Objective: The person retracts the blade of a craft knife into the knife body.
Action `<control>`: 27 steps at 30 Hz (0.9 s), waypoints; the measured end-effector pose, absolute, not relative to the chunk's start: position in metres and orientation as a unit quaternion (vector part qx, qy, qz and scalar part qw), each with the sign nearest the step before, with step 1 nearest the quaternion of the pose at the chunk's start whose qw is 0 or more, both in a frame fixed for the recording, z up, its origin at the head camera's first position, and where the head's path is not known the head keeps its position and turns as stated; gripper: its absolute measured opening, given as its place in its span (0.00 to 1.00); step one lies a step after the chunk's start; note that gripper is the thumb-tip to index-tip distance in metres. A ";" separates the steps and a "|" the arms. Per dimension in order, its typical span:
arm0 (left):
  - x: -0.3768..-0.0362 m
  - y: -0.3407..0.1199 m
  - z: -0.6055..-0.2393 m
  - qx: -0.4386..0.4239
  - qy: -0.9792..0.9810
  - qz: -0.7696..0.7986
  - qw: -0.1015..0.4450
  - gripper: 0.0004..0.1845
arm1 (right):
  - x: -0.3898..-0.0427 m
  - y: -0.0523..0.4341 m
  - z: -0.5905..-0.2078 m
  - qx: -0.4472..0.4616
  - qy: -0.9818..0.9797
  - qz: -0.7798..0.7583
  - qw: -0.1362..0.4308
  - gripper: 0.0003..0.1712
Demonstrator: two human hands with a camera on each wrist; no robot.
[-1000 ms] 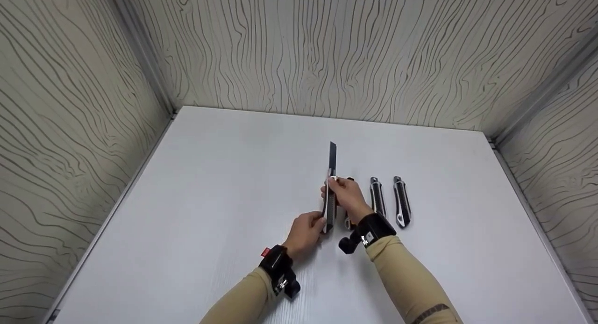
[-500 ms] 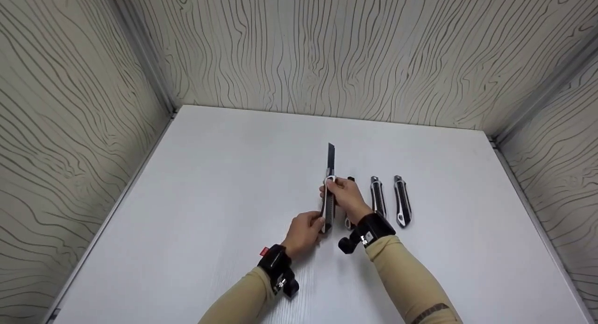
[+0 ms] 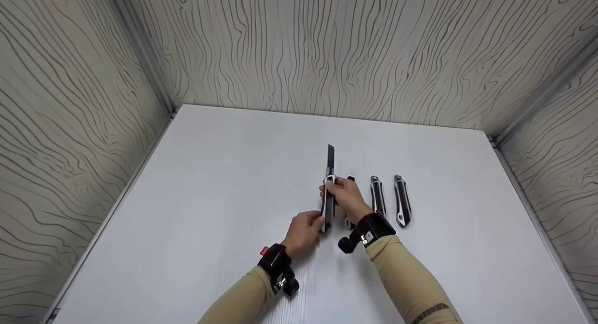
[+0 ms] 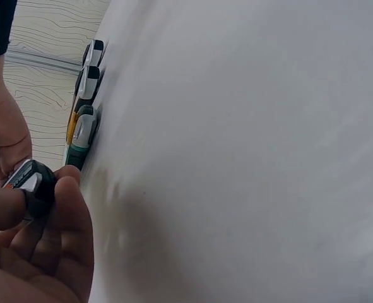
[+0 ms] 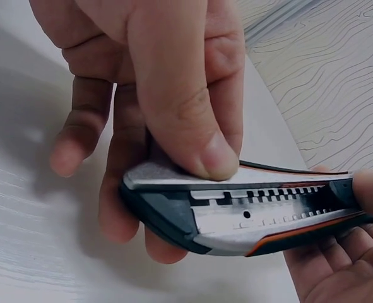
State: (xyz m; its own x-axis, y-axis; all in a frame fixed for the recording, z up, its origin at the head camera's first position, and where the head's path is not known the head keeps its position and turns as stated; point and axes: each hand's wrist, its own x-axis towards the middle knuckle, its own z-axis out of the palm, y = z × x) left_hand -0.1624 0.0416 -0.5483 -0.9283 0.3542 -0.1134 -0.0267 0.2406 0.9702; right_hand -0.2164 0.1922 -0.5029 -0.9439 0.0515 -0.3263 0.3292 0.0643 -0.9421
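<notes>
Both hands are holding a box cutter [image 3: 329,198] just above the white desk [image 3: 210,198], near its middle, with the dark blade [image 3: 331,158] slid out and pointing away from the person. The left hand [image 3: 304,231] is pinching the tail end of the handle between thumb and curled fingers, while the right hand [image 3: 345,198] is wrapping the front part, its thumb [image 5: 192,107] pressing down on the top edge beside the notched metal track [image 5: 262,202]. So each grip is closed on the same tool, neither one spread. The cutter is looking light and stiff, a hard shell with rubbery dark and orange trim that should be giving decent friction, though the bare metal strip is probably slick. The exposed blade is thin, sharp and likely brittle along its snap lines, so the safe place to take hold is the handle body behind the slider, fingers kept off the blade edge. To the right, three more cutters are lying side by side on the desk: one [image 3: 349,181] mostly hidden behind the right hand, then two [image 3: 377,197] [image 3: 402,201] in plain view, all with blades apparently drawn in.
</notes>
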 end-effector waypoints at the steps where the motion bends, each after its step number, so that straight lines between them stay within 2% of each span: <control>1: -0.162 0.041 -0.548 0.109 0.775 0.603 0.153 0.15 | -0.216 0.192 -0.503 0.130 0.723 -0.670 0.105 0.19; 15: -0.163 0.040 -0.548 0.111 0.783 0.595 0.142 0.13 | -0.215 0.194 -0.502 0.101 0.726 -0.669 0.120 0.18; 24: -0.158 0.041 -0.555 0.058 0.669 0.710 0.214 0.18 | -0.215 0.193 -0.504 0.105 0.725 -0.671 0.115 0.18; 27: -0.156 0.041 -0.557 0.063 0.658 0.719 0.215 0.16 | -0.215 0.192 -0.505 0.103 0.722 -0.676 0.110 0.19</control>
State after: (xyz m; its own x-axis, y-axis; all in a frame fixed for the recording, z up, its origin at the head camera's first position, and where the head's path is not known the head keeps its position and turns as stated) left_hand -0.1565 0.0415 -0.5568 -0.8993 0.3921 -0.1937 -0.2273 -0.0406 0.9730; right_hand -0.2149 0.1920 -0.5049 -0.9549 0.0001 -0.2968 0.2962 0.0656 -0.9529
